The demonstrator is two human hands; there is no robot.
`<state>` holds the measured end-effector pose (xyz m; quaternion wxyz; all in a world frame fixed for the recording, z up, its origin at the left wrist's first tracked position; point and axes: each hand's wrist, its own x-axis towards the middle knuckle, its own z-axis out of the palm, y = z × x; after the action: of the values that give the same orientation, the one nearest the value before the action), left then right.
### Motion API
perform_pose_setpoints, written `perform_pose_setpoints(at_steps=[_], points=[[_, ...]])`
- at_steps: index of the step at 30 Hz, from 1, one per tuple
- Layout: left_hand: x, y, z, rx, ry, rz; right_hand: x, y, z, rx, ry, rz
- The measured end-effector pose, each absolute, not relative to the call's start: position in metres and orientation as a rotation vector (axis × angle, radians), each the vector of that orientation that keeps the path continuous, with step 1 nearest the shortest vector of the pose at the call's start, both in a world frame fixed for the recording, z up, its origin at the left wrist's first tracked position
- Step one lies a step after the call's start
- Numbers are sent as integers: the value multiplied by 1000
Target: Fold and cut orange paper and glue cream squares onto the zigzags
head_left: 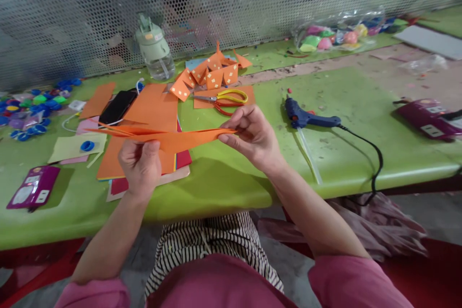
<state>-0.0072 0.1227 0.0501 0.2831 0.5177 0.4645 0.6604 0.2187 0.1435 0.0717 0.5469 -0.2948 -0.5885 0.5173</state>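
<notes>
A folded orange paper [187,139] is held up level above the table between my two hands. My left hand [141,163] pinches its lower edge left of the middle, thumb in front. At its right end, the thumb and fingers of my right hand [252,137] close on the tip. Under and behind it lies a stack of orange sheets [155,106], with red and other colours showing at the edges. Scissors with yellow and red handles [231,97] rest on a small orange piece. Behind them stand cut orange paper shapes with pale dots [216,72].
A blue glue gun [312,118] with a black cord lies right of my hands. A water bottle [155,50], a black phone [118,107] and blue caps [43,106] are at the left. Purple boxes [34,186] sit at both sides; a bag of coloured pieces [335,36] is behind.
</notes>
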Motion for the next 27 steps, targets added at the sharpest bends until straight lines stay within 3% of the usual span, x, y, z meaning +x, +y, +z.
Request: perform_pose_setpoints(at_steps=[3, 11, 27], points=[[-3, 114, 57, 1435, 1142, 2004, 219, 145, 73, -689, -1381, 1244], [-6, 104, 60, 1541, 1016, 1972, 223, 152, 71, -683, -1387, 1360], [-4, 109, 62, 1493, 1076, 2029, 226, 150, 67, -637, -1490, 1196]])
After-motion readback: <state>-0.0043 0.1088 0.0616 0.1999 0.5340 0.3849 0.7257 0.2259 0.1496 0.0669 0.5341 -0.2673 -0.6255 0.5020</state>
